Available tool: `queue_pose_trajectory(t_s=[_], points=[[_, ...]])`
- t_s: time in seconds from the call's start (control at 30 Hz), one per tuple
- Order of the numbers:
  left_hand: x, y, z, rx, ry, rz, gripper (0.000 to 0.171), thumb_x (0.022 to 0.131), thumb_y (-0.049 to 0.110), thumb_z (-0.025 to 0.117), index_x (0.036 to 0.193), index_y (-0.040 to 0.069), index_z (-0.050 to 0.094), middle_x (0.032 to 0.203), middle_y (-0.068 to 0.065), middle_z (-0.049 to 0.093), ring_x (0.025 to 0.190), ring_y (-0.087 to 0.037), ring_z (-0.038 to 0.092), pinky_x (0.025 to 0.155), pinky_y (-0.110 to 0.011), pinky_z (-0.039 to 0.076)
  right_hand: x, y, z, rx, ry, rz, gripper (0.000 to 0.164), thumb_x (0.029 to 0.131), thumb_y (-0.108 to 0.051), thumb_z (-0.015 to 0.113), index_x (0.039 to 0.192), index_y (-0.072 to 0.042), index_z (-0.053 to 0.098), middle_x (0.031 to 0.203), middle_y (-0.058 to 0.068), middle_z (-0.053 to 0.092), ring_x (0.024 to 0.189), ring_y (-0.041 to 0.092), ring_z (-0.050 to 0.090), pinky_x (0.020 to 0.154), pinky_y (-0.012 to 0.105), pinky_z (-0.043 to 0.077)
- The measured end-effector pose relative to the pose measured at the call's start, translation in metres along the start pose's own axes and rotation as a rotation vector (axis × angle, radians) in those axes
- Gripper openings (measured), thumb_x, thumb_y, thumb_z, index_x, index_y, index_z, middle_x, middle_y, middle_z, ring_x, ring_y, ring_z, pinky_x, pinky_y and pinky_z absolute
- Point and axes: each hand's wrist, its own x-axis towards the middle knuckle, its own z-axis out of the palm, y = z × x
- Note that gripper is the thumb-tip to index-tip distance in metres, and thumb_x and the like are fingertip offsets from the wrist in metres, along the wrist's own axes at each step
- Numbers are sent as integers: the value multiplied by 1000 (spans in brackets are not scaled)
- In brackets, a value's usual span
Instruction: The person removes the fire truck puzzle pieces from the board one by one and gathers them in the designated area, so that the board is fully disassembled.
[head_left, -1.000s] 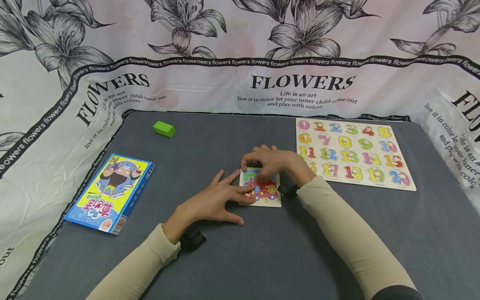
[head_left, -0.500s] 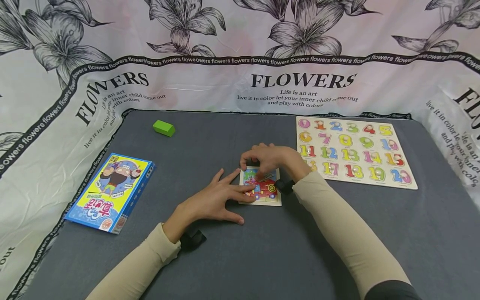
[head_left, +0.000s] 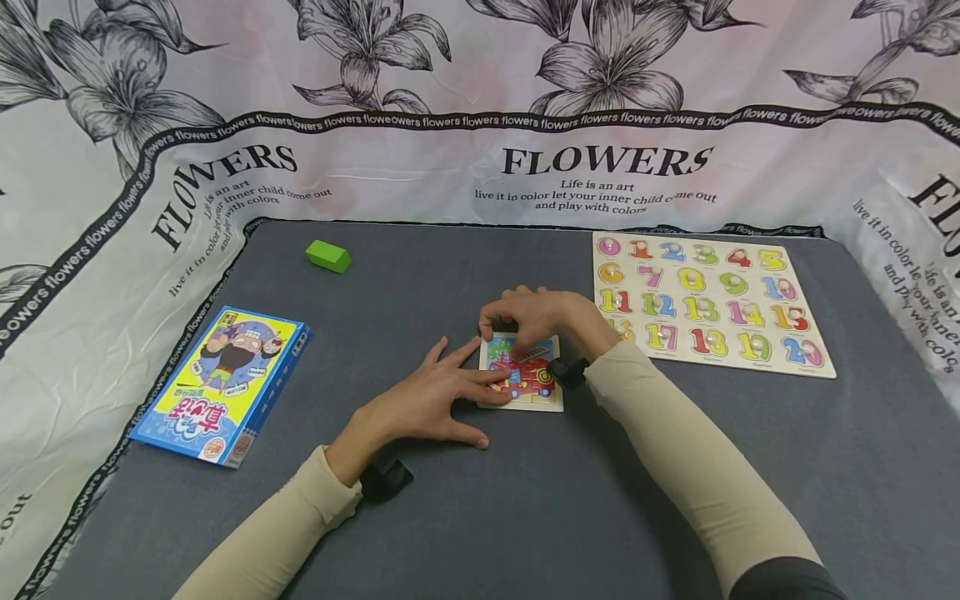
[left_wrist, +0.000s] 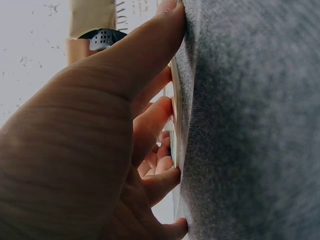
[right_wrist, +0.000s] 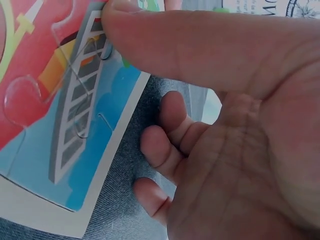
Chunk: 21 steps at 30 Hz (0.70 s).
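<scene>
"Head view, left hand [head_left: 431, 404]: how are its fingers lying?"

"Spread. Index and middle tips are resting on the picture puzzle [head_left: 536, 385]; the ring tip is lying just beside its left edge; the thumb is pointing away, near side."

"Right hand [head_left: 546, 317]?"

"Arching over from the right. Curled index and thumb are pinching at the far left corner, the thumb pressing on the picture. Right wrist view: three other fingers are curling past the border. Whether a loose piece is sitting in the pinch, I cannot tell."

"Puzzle, appearance?"

"Lying flat, mid-table, showing a red vehicle, grey ladder [right_wrist: 79, 100], blue ground, pale border; interlocking seams are running through."

"Arms?"

"Beige sleeves [head_left: 697, 458], both slanting in from the near side; one black device [head_left: 386, 481] is sitting at each wrist."

"Surface and room?"

"Grey tabletop [head_left: 525, 517]. Far right, number board [head_left: 712, 287] is lying flat; left, blue-and-yellow box [head_left: 217, 383]; far left, green block [head_left: 327, 257]. White flower-printed cloth [head_left: 405, 183] is hanging behind."
</scene>
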Motion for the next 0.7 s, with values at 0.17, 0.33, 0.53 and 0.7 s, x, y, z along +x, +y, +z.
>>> queue_pose_trajectory(t_s=[0.17, 0.33, 0.53, 0.7], points=[[0, 1, 0, 4, -1, -5, 64, 83, 54, 80, 141, 34, 62, 159, 9, 45, 160, -36, 8, 118, -76, 3, -1, 2, 0, 4, 1, -14, 31, 84, -19, 82, 101, -31, 60, 117, 4, 55, 114, 27, 44, 108, 62, 29], [1, 2, -1, 3, -2, -8, 65, 83, 54, 80, 141, 33, 62, 159, 9, 45, 160, -35, 8, 118, -76, 3, -4, 8, 1, 50, 6, -63, 34, 84, -18, 79, 109, -32, 61, 117, 4, 54, 114, 26, 43, 106, 60, 28], [0, 3, -1, -5, -1, -10, 65, 82, 53, 80, 141, 32, 62, 159, 8, 45, 160, -36, 10, 118, -76, 3, -9, 23, 10, 151, 72, -169, 41, 86, -12, 73, 122, -31, 66, 113, 3, 54, 106, 24, 40, 95, 50, 27], [-1, 3, -1, -3, -3, -17, 65, 82, 53, 80, 141, 33, 62, 159, 9, 44, 160, -36, 9, 118, -76, 3, -10, 26, 16, 192, 124, -200, 39, 87, -11, 73, 122, -28, 70, 110, 3, 55, 103, 23, 40, 90, 46, 26]])
